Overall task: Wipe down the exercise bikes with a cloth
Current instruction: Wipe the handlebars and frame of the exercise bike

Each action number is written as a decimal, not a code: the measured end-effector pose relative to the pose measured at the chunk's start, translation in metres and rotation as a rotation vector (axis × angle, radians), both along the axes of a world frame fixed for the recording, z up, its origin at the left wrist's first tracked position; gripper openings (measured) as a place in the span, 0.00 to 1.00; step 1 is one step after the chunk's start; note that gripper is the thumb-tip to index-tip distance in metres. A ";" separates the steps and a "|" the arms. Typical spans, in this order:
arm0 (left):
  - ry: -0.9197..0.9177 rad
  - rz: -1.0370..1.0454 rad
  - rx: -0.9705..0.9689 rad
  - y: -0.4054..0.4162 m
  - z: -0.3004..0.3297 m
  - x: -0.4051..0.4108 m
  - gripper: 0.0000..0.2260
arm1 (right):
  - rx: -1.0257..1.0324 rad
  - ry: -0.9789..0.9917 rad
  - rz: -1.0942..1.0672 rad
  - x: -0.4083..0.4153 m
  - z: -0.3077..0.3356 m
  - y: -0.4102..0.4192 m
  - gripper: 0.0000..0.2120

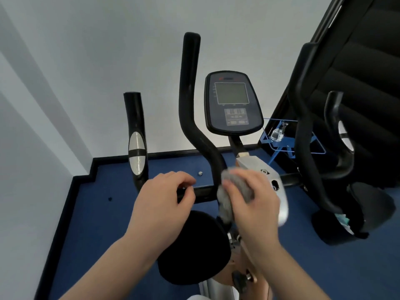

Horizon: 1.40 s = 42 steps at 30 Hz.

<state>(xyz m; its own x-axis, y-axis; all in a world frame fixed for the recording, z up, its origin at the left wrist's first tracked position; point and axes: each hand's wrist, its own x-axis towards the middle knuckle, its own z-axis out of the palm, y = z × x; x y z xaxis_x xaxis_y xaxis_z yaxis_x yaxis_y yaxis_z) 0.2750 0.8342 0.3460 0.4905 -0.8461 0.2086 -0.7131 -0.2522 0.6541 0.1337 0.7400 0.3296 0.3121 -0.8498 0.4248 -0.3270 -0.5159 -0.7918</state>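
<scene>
An exercise bike fills the middle of the view, with a grey console (232,103), tall black handlebars (190,100) and a black saddle (194,247) below. My right hand (255,198) holds a crumpled grey cloth (229,198) against the base of the left handlebar stem, beside the silver frame cover (275,180). My left hand (166,191) rests on the black crossbar (203,191) just left of the cloth, fingers curled over it.
A second black machine (357,105) stands close at the right, with a black bin (346,224) at its foot. A blue wire rack holding a clear bottle (278,133) sits behind. White walls enclose a blue floor (97,202).
</scene>
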 end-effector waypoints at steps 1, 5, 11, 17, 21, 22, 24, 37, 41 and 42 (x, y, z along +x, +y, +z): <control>-0.004 -0.003 0.006 0.000 0.001 0.000 0.08 | 0.003 -0.008 0.003 0.014 0.011 -0.013 0.06; 0.003 0.007 0.011 -0.001 0.002 -0.001 0.08 | -0.008 0.031 0.061 0.017 0.016 -0.022 0.06; 0.021 0.044 -0.025 -0.002 0.005 -0.003 0.09 | -0.094 0.069 0.153 0.017 0.010 -0.024 0.06; -0.120 0.173 -0.263 -0.007 0.021 0.012 0.11 | -0.066 0.051 0.269 0.066 0.044 -0.060 0.04; -0.122 0.280 -0.423 -0.019 0.036 0.055 0.13 | -0.114 0.079 0.269 0.030 0.028 -0.045 0.07; -0.103 0.279 -0.439 -0.024 0.040 0.066 0.13 | -0.123 0.086 0.255 0.033 0.028 -0.046 0.07; -0.099 0.259 -0.411 -0.037 0.045 0.085 0.16 | -0.118 0.091 0.238 0.057 0.038 -0.056 0.05; -0.221 0.133 -0.208 -0.054 0.039 0.113 0.21 | -0.293 0.188 0.255 0.066 0.038 -0.046 0.14; -0.246 0.112 -0.202 -0.052 0.041 0.117 0.21 | -0.074 0.006 0.340 0.122 0.072 -0.068 0.08; -0.250 0.111 -0.203 -0.051 0.042 0.118 0.20 | 0.005 -0.049 0.345 0.133 0.079 -0.073 0.06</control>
<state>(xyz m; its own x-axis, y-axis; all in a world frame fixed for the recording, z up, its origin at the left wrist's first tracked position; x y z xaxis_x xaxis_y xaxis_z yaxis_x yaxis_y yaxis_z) 0.3926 0.7828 0.3879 0.4896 -0.7195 0.4926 -0.8333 -0.2198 0.5073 0.2665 0.6667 0.4089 0.5605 -0.6998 0.4429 -0.0953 -0.5858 -0.8049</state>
